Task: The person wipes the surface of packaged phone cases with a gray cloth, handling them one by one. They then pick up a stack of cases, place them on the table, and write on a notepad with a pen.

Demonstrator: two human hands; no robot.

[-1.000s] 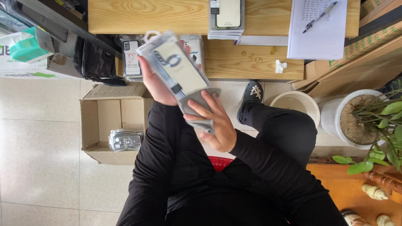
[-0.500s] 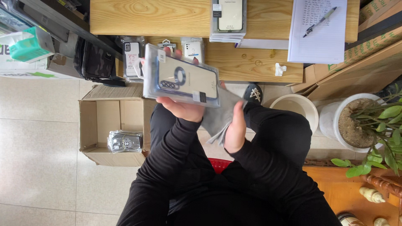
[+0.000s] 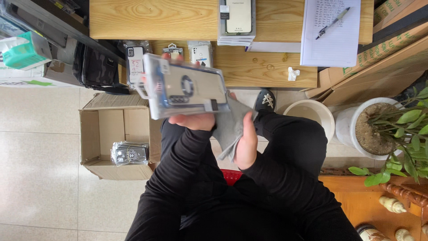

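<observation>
Hands: two, the left hand [image 3: 196, 119] and the right hand [image 3: 246, 142]
Packaged phone case held up: one [image 3: 185, 87]
Grey cloth: one [image 3: 228, 127]
Packaged cases standing on the lower shelf: three [image 3: 135, 62]; [image 3: 173, 51]; [image 3: 200, 53]
Cardboard box on the floor: one [image 3: 113, 134]; one bundle of cases [image 3: 129, 153] inside
Pen: one [image 3: 332, 22]; on one sheet of paper [image 3: 332, 40]
White pots: two [image 3: 312, 117]; [image 3: 352, 129]; one with a plant

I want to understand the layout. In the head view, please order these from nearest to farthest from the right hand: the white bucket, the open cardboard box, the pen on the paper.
From the right hand, which grips a grey cloth:
1. White bucket, just to its right on the floor.
2. Open cardboard box, on the floor to the left.
3. Pen, up on the desk, far right.
</observation>
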